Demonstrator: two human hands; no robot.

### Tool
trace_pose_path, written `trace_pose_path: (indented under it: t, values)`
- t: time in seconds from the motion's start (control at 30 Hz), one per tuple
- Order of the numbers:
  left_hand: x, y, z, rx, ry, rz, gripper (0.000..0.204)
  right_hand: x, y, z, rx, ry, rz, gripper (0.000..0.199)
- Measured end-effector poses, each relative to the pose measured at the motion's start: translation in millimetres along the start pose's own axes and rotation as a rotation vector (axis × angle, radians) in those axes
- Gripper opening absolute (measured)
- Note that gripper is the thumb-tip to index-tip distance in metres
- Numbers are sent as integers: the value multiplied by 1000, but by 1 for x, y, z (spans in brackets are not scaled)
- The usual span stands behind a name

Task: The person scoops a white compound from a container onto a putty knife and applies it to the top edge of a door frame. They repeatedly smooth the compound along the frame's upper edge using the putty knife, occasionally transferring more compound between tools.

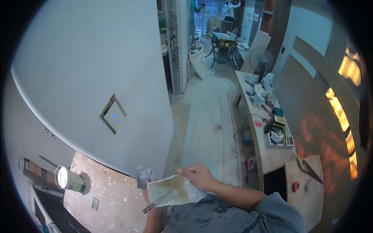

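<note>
At lower centre, the right hand [199, 174] grips a putty-smeared pale board [171, 191]; the left hand [146, 194], mostly hidden, holds a metal scraper [155, 204], the grey wall [97, 77] as yet unworked.

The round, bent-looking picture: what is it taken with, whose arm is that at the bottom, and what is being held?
There is no machine here. A person wears a wide-angle camera on the head, looking down; that lens bends straight edges, so the grey wall seems to curve.

The arm coming in from the lower right is the wearer's own. The right hand pinches the top of a pale, smeared cloth or sheet. The left hand is mostly hidden behind it and seems to grip a flat putty knife; a thin metal strip shows below.

In the wall sits a small square panel with two blue lights. On the right runs a long workbench strewn with tools and rags, with a standing fan behind. Far back, another person works by a window.
</note>
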State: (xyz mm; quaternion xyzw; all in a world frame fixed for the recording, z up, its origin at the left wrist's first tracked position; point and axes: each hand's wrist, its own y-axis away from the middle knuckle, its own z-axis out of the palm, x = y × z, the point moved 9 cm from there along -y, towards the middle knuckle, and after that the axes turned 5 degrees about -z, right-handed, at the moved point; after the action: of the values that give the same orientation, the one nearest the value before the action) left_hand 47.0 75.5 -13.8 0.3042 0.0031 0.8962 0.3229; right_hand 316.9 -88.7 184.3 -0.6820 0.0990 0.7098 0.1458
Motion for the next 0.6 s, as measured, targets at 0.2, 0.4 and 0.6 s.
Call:
trace_pose_path:
  t: [0.2, 0.4, 0.6]
  values:
    - [-265, -65, 156, 344, -163, -10, 35, -12, 52, -316, 462, 362, 96, 48]
    - [-282, -130, 66, 546, -540, -200, 39, 28, 33, -487, 828, 327, 53, 48]
    - [-298, -346, 124, 508, -658, -206, 35, 79, 8, -617, 1160, 349, 88, 52]
